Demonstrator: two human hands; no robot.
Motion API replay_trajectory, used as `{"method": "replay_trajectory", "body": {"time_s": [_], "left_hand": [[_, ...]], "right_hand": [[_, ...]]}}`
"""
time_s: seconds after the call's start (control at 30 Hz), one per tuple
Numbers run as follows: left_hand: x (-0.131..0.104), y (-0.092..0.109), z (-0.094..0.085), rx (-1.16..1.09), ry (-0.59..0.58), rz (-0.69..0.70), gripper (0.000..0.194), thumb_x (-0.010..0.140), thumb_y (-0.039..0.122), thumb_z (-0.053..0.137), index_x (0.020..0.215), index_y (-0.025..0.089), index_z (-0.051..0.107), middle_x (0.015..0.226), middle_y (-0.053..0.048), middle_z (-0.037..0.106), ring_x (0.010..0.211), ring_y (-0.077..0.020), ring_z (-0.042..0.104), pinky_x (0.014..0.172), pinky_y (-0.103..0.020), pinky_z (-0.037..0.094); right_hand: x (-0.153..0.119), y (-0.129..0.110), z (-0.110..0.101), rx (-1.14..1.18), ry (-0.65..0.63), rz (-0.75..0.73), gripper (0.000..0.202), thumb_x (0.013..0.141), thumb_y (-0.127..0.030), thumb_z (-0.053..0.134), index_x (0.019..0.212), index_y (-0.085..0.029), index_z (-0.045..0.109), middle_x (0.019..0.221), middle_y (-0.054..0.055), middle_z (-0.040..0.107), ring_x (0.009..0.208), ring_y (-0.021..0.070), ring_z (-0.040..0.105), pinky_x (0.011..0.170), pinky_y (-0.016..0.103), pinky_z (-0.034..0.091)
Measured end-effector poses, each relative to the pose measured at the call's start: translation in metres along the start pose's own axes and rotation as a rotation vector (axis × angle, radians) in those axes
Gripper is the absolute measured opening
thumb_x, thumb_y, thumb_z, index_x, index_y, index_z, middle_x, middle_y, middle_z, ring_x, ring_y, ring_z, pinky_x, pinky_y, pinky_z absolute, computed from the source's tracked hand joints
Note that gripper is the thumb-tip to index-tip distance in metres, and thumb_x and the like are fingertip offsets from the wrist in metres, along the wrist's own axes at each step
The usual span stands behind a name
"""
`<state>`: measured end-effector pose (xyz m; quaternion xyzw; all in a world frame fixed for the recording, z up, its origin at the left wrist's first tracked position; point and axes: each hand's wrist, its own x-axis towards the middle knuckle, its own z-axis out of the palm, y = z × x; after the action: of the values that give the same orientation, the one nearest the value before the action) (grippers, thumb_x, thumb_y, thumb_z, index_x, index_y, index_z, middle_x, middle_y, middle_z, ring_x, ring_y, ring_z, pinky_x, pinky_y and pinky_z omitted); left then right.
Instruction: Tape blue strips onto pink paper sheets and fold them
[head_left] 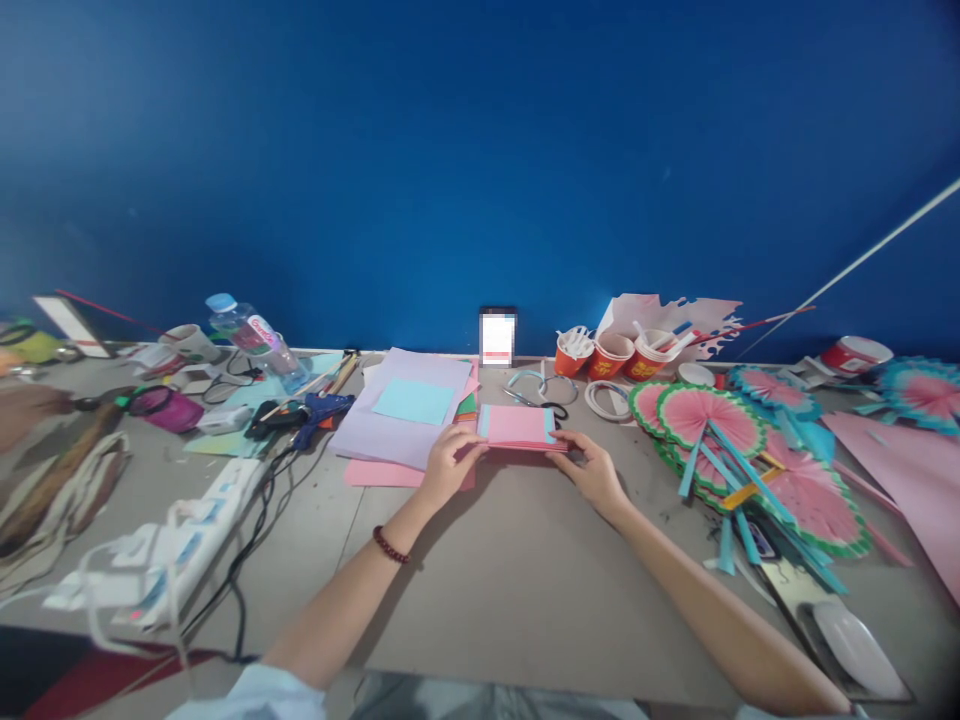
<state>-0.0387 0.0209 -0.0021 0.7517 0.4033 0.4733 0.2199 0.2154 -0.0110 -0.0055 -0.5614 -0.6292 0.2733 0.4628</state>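
Between my two hands lies a small stack of folded pink paper (pixel 517 426) with light-blue strips at its left and right ends. My left hand (pixel 452 460) pinches the stack's left end between thumb and fingers. The right end is pinched the same way by my right hand (pixel 590 465). Just behind the paper lie scissors (pixel 556 409) with dark handles, partly hidden. To the left, close to my left hand, sheets of lilac paper (pixel 360 425) rest over pink ones, with a light-blue sheet (pixel 421 400) on top.
Red paper cups (pixel 574 355) with sticks stand by the blue wall, near a phone (pixel 498 338). Watermelon-patterned paper fans (pixel 709 420) cover the right side. Leftward are a blue glue gun (pixel 322 408), a water bottle (pixel 259 335) and a white power strip (pixel 206 535) with cables.
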Motion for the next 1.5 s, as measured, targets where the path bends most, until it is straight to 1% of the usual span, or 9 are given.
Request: {"method": "replay_trajectory", "body": {"time_s": [0.17,0.4,0.6,0.77,0.93,1.1,1.17,1.27,1.5], "left_hand": [[0.0,0.0,0.001,0.012,0.039,0.029,0.013,0.086,0.03,0.061,0.08,0.02,0.067,0.078,-0.003,0.064,0.08,-0.0161,0.059,0.076,-0.029,0.049],[0.001,0.002,0.0,0.059,0.063,0.118,0.012,0.087,0.028,0.06,0.079,0.019,0.065,0.076,-0.002,0.063,0.077,-0.0157,0.057,0.072,-0.029,0.048],[0.001,0.002,-0.001,0.07,0.059,0.103,0.014,0.089,0.028,0.057,0.08,0.019,0.063,0.081,-0.003,0.062,0.083,-0.0167,0.056,0.077,-0.031,0.047],[-0.004,0.016,0.001,0.086,0.158,-0.084,0.02,0.085,0.037,0.058,0.09,0.018,0.061,0.087,-0.005,0.058,0.078,-0.0159,0.054,0.07,-0.029,0.046],[-0.013,0.041,0.016,-0.303,-0.181,-0.31,0.034,0.088,0.042,0.05,0.067,0.017,0.058,0.062,-0.001,0.059,0.058,-0.0121,0.055,0.056,-0.024,0.043],[-0.019,0.049,0.027,-0.408,-0.182,-0.466,0.034,0.083,0.045,0.056,0.066,0.016,0.054,0.059,0.001,0.059,0.055,-0.0114,0.055,0.053,-0.022,0.042],[-0.02,0.048,0.027,-0.37,-0.161,-0.462,0.032,0.082,0.044,0.057,0.067,0.016,0.053,0.059,0.001,0.057,0.056,-0.0113,0.053,0.053,-0.022,0.042],[-0.02,0.049,0.024,-0.338,-0.158,-0.43,0.03,0.085,0.04,0.053,0.066,0.016,0.049,0.058,0.003,0.05,0.054,-0.0095,0.048,0.051,-0.021,0.038],[-0.011,0.059,0.007,-0.027,-0.105,-0.185,0.027,0.092,0.03,0.041,0.072,0.017,0.051,0.064,0.002,0.047,0.058,-0.0097,0.045,0.052,-0.02,0.036]], "right_hand": [[0.001,0.004,-0.002,0.066,-0.021,0.065,0.034,0.074,-0.049,0.067,0.088,-0.018,0.07,0.083,0.006,0.069,0.075,0.0194,0.063,0.067,0.031,0.05],[0.004,-0.001,-0.006,0.043,0.018,-0.14,0.019,0.077,-0.041,0.067,0.074,-0.022,0.07,0.081,0.006,0.069,0.081,0.0202,0.064,0.077,0.035,0.05],[0.002,-0.011,-0.005,-0.012,0.052,-0.226,0.013,0.08,-0.031,0.066,0.072,-0.021,0.068,0.074,0.004,0.068,0.073,0.0176,0.062,0.067,0.031,0.05],[-0.012,-0.024,0.006,-0.062,0.144,-0.359,0.012,0.084,-0.022,0.059,0.073,-0.02,0.064,0.07,0.003,0.063,0.065,0.0147,0.058,0.057,0.027,0.047],[-0.029,-0.036,0.022,-0.237,0.125,-0.632,0.011,0.082,-0.01,0.058,0.077,-0.02,0.061,0.075,0.003,0.065,0.072,0.015,0.059,0.065,0.028,0.047],[-0.039,-0.045,0.03,-0.451,-0.006,-0.82,0.011,0.085,-0.012,0.055,0.087,-0.02,0.062,0.08,0.004,0.068,0.071,0.0152,0.057,0.066,0.029,0.046],[-0.041,-0.049,0.03,-0.466,-0.059,-0.828,0.008,0.085,-0.023,0.058,0.091,-0.019,0.062,0.087,0.006,0.068,0.076,0.0178,0.058,0.07,0.032,0.047],[-0.041,-0.054,0.028,-0.403,-0.126,-0.789,0.031,0.081,-0.043,0.06,0.099,-0.018,0.062,0.096,0.01,0.067,0.083,0.0216,0.058,0.073,0.036,0.049],[-0.028,-0.055,0.014,-0.285,0.031,-0.684,0.025,0.085,-0.015,0.056,0.108,-0.023,0.059,0.096,0.007,0.067,0.088,0.0187,0.062,0.076,0.034,0.052]]}}
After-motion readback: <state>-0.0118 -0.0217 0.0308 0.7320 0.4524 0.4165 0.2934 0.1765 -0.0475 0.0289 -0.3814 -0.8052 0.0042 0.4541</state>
